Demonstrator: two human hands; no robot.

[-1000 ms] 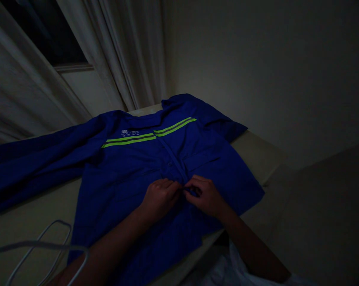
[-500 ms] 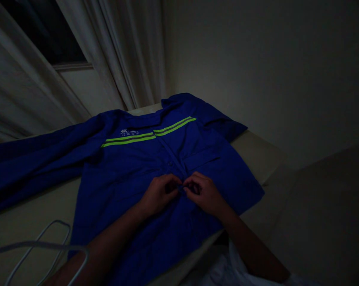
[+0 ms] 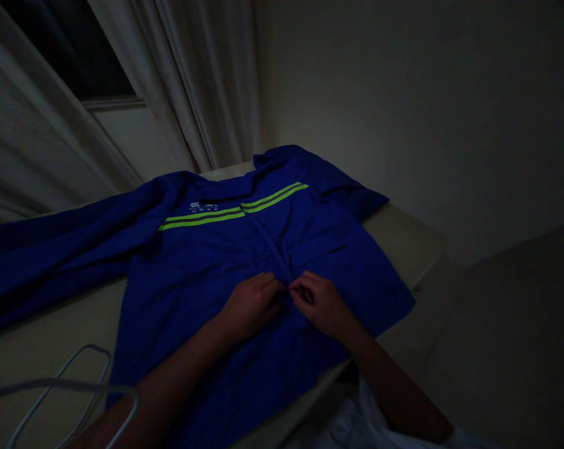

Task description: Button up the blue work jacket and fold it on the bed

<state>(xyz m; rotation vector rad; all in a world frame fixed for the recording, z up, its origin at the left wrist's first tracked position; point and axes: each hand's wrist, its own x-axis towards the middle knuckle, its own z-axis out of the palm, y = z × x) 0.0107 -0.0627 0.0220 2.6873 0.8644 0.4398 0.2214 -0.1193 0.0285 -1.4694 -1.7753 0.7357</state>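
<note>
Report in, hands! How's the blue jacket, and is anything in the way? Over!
Right hand apparently pinching blue jacket; left hand close beside, grip unclear. Jacket lies spread front up. White cord crosses left forearm in view, away from hands.

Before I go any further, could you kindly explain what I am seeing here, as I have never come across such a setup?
Of course. There is no robot here: these are a person's own bare hands, seen by a camera worn on their head that looks forward and down. A blue jacket with bright stripes lies spread on a pale surface. The right hand seems to pinch its front edge. The left hand is at the cloth close beside it, but its grip is hidden. A pale cable loops at lower left, and curtains hang behind.
</note>
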